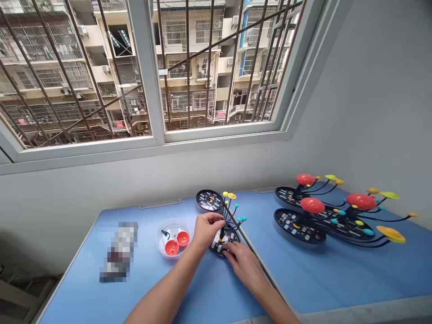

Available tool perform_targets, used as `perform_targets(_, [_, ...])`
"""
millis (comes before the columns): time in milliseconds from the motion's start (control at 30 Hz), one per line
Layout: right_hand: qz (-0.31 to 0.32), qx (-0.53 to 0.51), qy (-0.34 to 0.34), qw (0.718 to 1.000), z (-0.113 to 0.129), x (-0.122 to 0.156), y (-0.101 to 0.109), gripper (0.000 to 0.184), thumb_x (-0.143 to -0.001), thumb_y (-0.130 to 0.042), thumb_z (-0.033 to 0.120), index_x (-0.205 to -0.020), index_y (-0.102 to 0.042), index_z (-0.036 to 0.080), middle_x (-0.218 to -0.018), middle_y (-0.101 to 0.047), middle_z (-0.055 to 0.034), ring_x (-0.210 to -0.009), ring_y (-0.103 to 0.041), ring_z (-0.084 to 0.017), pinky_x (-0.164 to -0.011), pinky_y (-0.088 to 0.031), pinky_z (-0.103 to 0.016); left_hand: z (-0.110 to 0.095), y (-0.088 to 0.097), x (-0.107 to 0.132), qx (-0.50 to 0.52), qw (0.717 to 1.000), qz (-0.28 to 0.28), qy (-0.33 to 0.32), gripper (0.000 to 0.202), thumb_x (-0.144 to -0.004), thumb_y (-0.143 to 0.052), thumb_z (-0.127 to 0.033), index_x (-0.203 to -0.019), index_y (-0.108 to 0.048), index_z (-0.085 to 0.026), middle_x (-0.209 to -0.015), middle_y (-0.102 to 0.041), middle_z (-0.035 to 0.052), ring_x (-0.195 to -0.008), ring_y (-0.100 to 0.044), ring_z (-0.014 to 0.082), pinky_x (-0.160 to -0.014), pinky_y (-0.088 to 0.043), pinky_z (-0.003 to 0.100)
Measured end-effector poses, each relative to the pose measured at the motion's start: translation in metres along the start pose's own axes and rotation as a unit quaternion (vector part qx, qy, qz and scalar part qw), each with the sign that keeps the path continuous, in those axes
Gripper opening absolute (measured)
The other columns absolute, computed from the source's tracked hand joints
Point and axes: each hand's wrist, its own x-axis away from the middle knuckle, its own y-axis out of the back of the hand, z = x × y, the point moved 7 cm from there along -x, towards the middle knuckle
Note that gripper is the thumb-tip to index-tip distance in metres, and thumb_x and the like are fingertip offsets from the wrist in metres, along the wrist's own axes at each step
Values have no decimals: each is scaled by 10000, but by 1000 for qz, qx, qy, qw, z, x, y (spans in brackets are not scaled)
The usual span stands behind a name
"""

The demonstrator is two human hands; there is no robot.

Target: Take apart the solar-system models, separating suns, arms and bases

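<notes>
Gripping the planet model [229, 225] — my left hand [208, 230] closed on its stem [222, 234], my right hand [243, 265] on its base [216, 247], arms toward 12 o'clock.

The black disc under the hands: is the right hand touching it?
Touching: the head view shows the right hand pressed against the near edge of the black disc.
</notes>
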Motion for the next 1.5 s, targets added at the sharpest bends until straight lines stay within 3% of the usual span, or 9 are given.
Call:
perform_targets(167, [-27,-172,-42,984,12,5,21,178,-774,-508,309,-823,-644,204,-792,-666,-65,-722,-580,-217,-672,-446,-334,-16,26,28,109,994,6,15,184,-588,-681,-258,-694,-627,-117,-544,-592,-7,-510,-512,91,-477,-391,200])
perform_targets(367, [51,-436,-98,893,49,12,26,312,-719,-584,476,-853,-600,196,-699,-612,-19,-624,-520,-152,-594,-425,-270,-7,48,78,85,993,12,85,155,-555,-650,-204,-651,-549,-137,-464,-520,-43,-403,-462,82,-350,-350,186])
perform_targets(533, [96,-435,-112,888,72,24,9,356,-694,-583,536,-609,-545,193,-572,-543,4,-544,-462,-128,-544,-395,-247,12,51,121,87,979,22,181,168,-567,-595,-229,-702,-561,-135,-484,-526,-47,-343,-395,53,-295,-303,167])
perform_targets(667, [133,-435,-83,887,88,35,-11,367,-711,-555,545,-615,-537,192,-573,-504,18,-564,-473,-129,-546,-399,-237,24,51,151,79,963,59,252,264,-630,-558,-392,-644,-559,-128,-444,-532,-27,-282,-295,24,-275,-202,162])
perform_targets(900, [176,-479,-89,855,109,45,-36,367,-755,-515,527,-600,-464,199,-553,-417,49,-526,-436,-111,-523,-381,-229,19,56,158,75,964,14,255,477,-596,-520,-636,-527,-496,-165,-350,-467,-37,-239,-244,32,-296,-141,203])
perform_targets(1033, [62,-511,-125,848,90,21,-15,334,-737,-541,511,-616,-481,205,-589,-450,29,-541,-423,-120,-525,-376,-243,23,55,167,41,966,-30,253,396,-606,-572,-532,-462,-472,-177,-330,-435,-42,-266,-267,42,-332,-185,208])
perform_targets(1167, [-71,-588,-161,790,62,-10,23,317,-628,-668,478,-616,-494,213,-630,-450,32,-542,-380,-106,-517,-349,-238,36,52,177,53,964,-14,260,334,-590,-626,-442,-466,-488,-165,-376,-476,-17,-320,-364,65,-358,-248,201])
perform_targets(1333, [199,-639,-113,734,109,5,-2,365,-666,-655,506,-581,-526,176,-575,-439,25,-528,-368,-101,-530,-300,-256,11,81,159,152,965,-110,182,486,-601,-607,-557,-842,-573,-137,-530,-547,-17,-357,-337,53,-343,-236,190])
perform_targets(1500, [320,-659,-91,674,143,40,-33,447,-672,-623,567,-528,-484,168,-492,-388,43,-501,-335,-90,-531,-258,-249,-13,88,146,140,974,-70,162,338,-598,-681,-447,-678,-573,-136,-529,-499,-41,-406,-332,31,-399,-224,177])
